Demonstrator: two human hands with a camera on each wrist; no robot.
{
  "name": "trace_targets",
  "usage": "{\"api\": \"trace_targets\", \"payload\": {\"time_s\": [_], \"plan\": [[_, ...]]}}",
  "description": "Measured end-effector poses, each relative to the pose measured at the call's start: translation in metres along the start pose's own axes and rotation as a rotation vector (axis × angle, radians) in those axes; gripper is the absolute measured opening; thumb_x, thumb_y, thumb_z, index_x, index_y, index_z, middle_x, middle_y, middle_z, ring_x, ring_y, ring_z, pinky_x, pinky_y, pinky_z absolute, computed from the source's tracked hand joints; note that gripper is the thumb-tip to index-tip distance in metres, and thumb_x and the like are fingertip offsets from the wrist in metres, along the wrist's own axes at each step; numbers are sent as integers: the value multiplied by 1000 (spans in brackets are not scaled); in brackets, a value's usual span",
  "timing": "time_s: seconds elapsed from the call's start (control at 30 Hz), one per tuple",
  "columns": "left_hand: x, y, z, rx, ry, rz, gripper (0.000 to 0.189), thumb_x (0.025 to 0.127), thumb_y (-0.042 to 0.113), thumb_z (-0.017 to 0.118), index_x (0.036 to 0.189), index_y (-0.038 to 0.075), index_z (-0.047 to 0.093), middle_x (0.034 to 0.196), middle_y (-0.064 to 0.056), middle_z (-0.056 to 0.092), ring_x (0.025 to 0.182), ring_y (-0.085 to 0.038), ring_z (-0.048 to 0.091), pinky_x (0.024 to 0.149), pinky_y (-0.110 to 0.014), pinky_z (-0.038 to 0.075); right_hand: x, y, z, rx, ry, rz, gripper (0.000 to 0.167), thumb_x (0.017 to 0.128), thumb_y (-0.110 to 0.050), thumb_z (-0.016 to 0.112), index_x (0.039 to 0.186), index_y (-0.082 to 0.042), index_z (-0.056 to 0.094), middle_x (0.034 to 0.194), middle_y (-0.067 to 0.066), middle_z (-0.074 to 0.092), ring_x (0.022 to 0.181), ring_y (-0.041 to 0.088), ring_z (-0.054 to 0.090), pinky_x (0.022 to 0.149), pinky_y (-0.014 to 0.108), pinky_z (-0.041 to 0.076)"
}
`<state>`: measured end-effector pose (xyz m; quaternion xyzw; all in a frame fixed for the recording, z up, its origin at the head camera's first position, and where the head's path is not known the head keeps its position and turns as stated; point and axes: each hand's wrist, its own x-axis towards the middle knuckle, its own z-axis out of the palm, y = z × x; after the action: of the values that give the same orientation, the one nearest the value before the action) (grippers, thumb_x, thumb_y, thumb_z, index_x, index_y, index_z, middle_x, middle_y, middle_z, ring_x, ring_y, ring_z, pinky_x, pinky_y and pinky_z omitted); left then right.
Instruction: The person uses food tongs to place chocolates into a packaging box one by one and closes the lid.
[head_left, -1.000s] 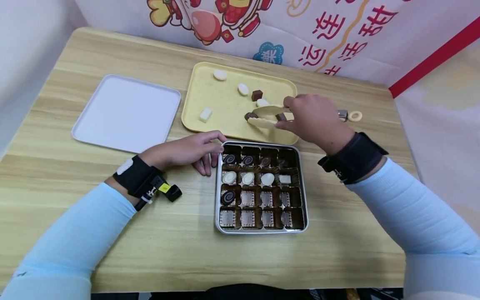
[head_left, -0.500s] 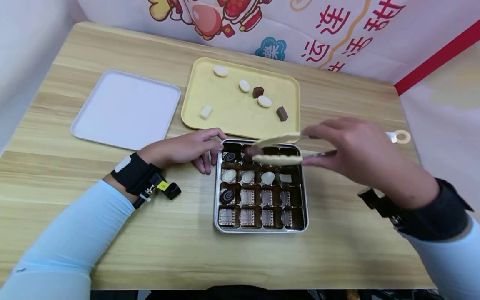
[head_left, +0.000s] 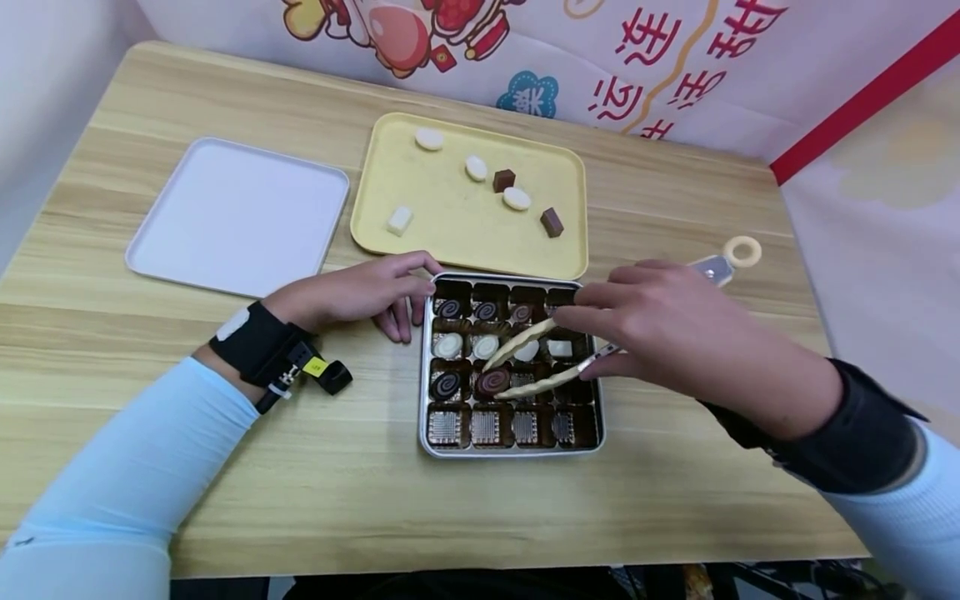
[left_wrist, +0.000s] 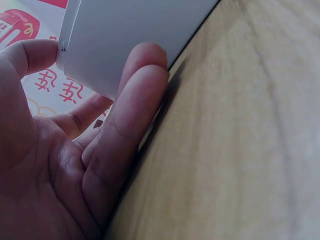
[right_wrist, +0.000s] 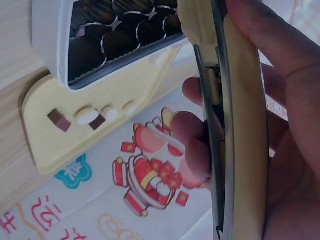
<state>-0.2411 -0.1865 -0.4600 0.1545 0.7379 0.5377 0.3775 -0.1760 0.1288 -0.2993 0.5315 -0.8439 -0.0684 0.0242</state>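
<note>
My right hand grips pale-yellow food tongs. Their tips stand apart at a brown swirl chocolate, which sits in the third row, second compartment of a square chocolate box. Whether the tips touch it, I cannot tell. My left hand holds the box's far left corner, its thumb on the rim. In the left wrist view, curled fingers lie along the white outer wall. Other filled compartments hold dark swirls, white ovals and a white block. My hand hides part of the far right.
Behind the box lies a yellow tray with white ovals, brown blocks and a white block. A white tray stands at left. A printed backdrop rises at the table's far edge.
My right hand has carried the brown swirl chocolate with the tongs from the yellow tray into the box. The tong tips have spread apart there. My left hand stays at the corner.
</note>
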Motion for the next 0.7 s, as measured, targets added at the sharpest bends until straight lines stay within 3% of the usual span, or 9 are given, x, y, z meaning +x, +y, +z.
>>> {"api": "trace_targets", "payload": {"time_s": [0.27,0.47,0.6,0.7], "plan": [[0,0,-1,11,-2,-1,35,107,33,41,137,16,41,101,-18,65,74,-31,72,65,-44,64,22,-9,-6,-153,-90,-95,61,75,-47,84,123,-13,67,99,5,72,84,26,64,76,39,55],[2,-1,-1,10,-4,-4,34,107,34,41,136,17,41,101,-18,66,74,-31,72,65,-44,64,27,-12,-8,-185,-119,-93,64,74,-47,85,126,-13,67,101,5,72,89,29,64,79,41,55],[3,-1,-1,0,-2,-7,33,107,33,42,136,17,42,101,-18,65,74,-31,72,65,-44,64,22,-8,-9,-143,-79,-57,62,71,-48,86,121,-15,67,98,3,72,85,26,64,76,40,57],[3,-2,-1,-4,-4,-5,33,107,33,42,136,16,42,100,-17,65,73,-30,72,64,-44,64,14,-1,-11,-52,8,20,60,70,-44,88,118,-13,69,100,5,74,87,26,68,77,43,60]]}}
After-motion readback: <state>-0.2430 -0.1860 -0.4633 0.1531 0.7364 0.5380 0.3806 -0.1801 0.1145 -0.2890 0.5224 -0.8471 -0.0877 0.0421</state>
